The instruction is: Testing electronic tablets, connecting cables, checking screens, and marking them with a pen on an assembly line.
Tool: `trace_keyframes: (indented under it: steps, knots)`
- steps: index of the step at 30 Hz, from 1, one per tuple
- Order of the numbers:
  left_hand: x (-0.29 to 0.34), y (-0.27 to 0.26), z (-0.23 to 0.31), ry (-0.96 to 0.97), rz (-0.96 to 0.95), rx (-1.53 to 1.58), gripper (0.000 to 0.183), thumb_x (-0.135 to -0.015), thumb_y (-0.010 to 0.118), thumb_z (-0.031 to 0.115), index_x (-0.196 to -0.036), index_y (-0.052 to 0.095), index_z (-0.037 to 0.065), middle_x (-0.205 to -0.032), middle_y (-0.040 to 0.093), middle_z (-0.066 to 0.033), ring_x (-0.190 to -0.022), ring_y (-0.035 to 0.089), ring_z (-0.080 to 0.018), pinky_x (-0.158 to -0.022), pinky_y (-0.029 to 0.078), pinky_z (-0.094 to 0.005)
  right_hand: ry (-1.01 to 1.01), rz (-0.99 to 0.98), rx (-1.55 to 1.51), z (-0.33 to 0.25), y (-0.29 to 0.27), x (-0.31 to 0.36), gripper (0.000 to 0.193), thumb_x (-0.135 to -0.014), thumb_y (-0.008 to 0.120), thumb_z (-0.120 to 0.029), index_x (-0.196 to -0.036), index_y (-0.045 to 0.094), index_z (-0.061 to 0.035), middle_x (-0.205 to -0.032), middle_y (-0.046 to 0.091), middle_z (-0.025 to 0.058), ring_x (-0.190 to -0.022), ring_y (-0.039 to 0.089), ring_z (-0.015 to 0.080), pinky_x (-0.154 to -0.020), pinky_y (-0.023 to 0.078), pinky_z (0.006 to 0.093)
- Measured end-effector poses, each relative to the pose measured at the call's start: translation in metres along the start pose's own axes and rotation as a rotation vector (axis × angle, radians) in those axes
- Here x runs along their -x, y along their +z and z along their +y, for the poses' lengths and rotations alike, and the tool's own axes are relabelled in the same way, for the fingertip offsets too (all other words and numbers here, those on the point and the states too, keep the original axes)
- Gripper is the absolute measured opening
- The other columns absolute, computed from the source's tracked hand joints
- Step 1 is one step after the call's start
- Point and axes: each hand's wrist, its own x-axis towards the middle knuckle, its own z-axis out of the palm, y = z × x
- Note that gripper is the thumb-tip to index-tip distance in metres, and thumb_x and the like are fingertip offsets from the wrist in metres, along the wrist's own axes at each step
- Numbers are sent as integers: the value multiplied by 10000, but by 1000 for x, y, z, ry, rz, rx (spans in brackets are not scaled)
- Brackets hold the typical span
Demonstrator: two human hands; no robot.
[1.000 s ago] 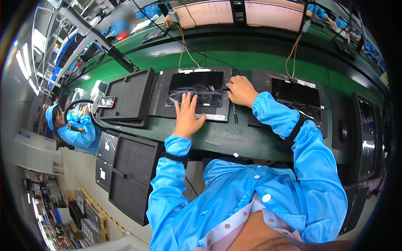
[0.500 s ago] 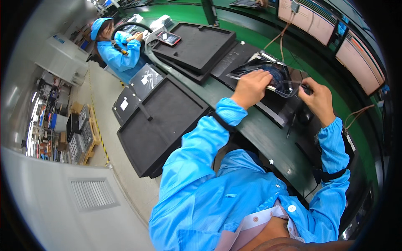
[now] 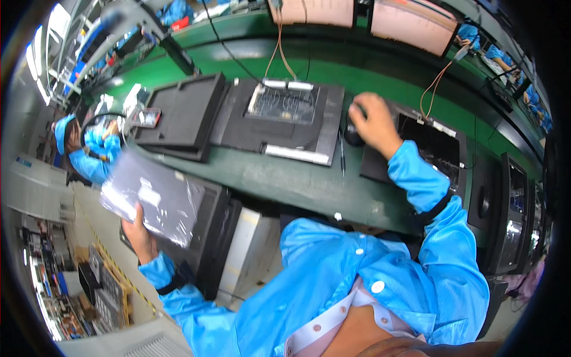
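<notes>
My left hand [image 3: 140, 237] grips the lower edge of a flat dark panel [image 3: 165, 205] under shiny clear film, held tilted off the bench's left front. The panel is slightly smeared by motion. My right hand [image 3: 376, 124] is over the bench with bent fingers, beside a black computer mouse [image 3: 353, 136]; whatever its fingers close on is hidden. Left of that hand, a glossy dark screen panel [image 3: 281, 106] rests on a black board [image 3: 244, 132]. Between board and mouse lies a thin dark pen [image 3: 342, 156].
A black tray [image 3: 181, 119] on the left carries a small phone-like device [image 3: 147, 118]. Below the held panel stands another black tray [image 3: 217, 238]. To the right lies a dark screen [image 3: 429, 146]. A co-worker in blue [image 3: 89, 152] sits at the far left. Cables hang behind the bench.
My left hand has left the screen panel and swung left, now holding a film-covered panel. My right hand has let go of the film and moved beside the mouse. The view has turned right.
</notes>
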Motion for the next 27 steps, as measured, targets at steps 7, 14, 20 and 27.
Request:
trace_keyframes:
  steps: [7,14,20,27]
  knots:
    - [-13,-78,-121,-677,32,306,376,-981,644,193,-1283,581,-22,-1221,665,-164,-1109,653,-318,-999,519,-454,-25,-42,219,22,40,44,547,-916,639,-379,-1316,596,-8,-1389,509,276,-1325,467,413,-1158,318,512]
    - [-13,-74,-124,-661,-6,300,529,-908,650,69,-1393,456,-11,-1312,595,-135,-1252,551,-299,-1116,401,-436,-5,-83,195,20,39,41,526,-877,665,-329,-1290,592,-11,-1347,538,258,-1311,482,397,-1181,292,532]
    - [10,-23,-77,-538,59,1,541,-939,632,166,-1401,444,-44,-1418,508,-171,-1331,487,-286,-1161,343,-417,15,-98,204,22,40,42,543,-857,687,-339,-1274,598,-3,-1312,553,247,-1286,503,389,-1165,312,539]
    - [104,96,-38,160,-157,-536,537,-953,589,53,-1465,447,-23,-1575,371,-162,-1461,368,-293,-1203,291,-431,36,-68,221,20,39,41,544,-864,682,-351,-1275,576,-10,-1303,541,240,-1281,508,382,-1160,309,556]
